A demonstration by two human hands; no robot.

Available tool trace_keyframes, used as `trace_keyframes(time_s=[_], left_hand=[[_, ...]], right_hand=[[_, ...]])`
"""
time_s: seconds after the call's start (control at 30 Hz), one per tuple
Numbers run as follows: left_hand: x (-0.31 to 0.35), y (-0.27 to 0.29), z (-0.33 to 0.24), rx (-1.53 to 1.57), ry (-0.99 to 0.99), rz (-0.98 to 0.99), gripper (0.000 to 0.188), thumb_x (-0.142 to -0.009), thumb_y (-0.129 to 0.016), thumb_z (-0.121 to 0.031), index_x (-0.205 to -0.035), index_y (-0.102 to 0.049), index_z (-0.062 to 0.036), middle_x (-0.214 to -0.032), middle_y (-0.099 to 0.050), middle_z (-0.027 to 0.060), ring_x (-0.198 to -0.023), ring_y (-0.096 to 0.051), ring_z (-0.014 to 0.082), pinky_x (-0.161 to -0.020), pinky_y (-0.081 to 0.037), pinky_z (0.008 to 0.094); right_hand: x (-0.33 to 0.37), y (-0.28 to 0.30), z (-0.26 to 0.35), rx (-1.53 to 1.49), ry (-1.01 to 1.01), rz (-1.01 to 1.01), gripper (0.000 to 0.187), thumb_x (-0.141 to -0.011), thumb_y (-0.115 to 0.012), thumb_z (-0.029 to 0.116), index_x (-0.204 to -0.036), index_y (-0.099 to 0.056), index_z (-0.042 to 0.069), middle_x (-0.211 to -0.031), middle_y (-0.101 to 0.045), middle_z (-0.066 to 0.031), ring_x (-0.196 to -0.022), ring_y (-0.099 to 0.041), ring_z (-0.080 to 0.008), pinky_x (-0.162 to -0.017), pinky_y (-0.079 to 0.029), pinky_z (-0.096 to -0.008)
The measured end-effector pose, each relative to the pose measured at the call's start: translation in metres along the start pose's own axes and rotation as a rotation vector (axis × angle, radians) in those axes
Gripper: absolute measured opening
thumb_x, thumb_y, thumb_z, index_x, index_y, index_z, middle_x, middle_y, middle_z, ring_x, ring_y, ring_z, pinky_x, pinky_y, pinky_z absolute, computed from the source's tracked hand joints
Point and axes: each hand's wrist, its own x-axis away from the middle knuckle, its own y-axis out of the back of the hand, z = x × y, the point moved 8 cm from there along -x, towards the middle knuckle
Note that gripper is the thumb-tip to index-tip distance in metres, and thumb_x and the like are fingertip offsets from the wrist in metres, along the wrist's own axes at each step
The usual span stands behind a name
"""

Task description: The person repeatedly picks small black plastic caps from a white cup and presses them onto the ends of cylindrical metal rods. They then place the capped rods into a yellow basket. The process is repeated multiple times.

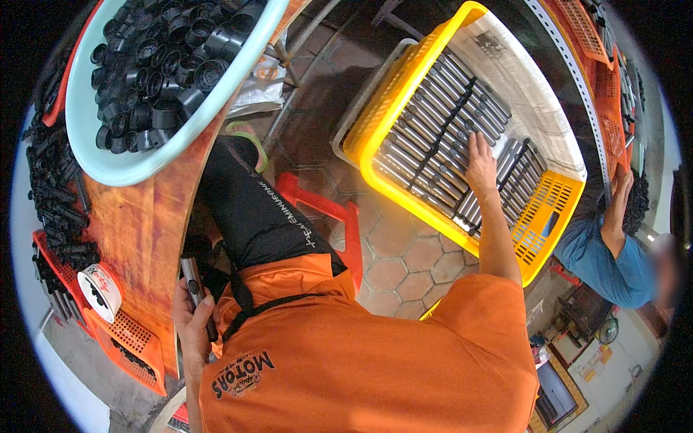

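Note:
My left hand (193, 317) is closed around a silver-and-black tube (190, 278), shaped like a small flashlight, held upright by the wooden table's edge. My right arm stretches over a yellow plastic crate (462, 249). Inside it, rows of similar silver-and-black tubes (433, 137) lie side by side, with newspaper (534, 86) lining the far side. My right hand (480, 160), fingers extended, is over the tubes near a gap between two groups of them. Whether its fingertips touch a tube cannot be made out.
On the wooden table (123, 238) stand a pale blue basin (159, 162) of black plastic rings, a small white tub (99, 292) and a heap of black parts (58, 195). A red stool (346, 224) is by my leg. Another person in a blue shirt (599, 256) works at right.

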Motion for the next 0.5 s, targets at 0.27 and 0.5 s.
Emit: trace_keyframes(time_s=[0.27,0.5], left_hand=[[-0.003,0.005,0.002,0.021,0.002,-0.009,0.037,-0.084,-0.062,-0.012,-0.116,-0.046,-0.0047,-0.077,-0.049,0.0009,-0.054,-0.048,0.0083,-0.047,-0.041,0.0228],[-0.004,0.010,0.008,0.014,0.029,-0.020,0.037,-0.083,-0.064,-0.011,-0.116,-0.048,-0.0042,-0.080,-0.051,0.0011,-0.056,-0.050,0.0086,-0.048,-0.042,0.0227]], right_hand=[[0.006,0.006,0.004,-0.013,0.026,0.044,0.070,-0.080,-0.053,0.000,-0.145,-0.035,0.013,-0.152,-0.030,-0.0117,-0.132,-0.039,-0.0329,-0.099,-0.041,-0.0470],[0.031,0.018,0.020,0.009,0.130,0.096,0.072,-0.074,-0.049,-0.009,-0.143,-0.039,0.012,-0.144,-0.039,-0.0152,-0.122,-0.048,-0.0361,-0.098,-0.043,-0.0449]])
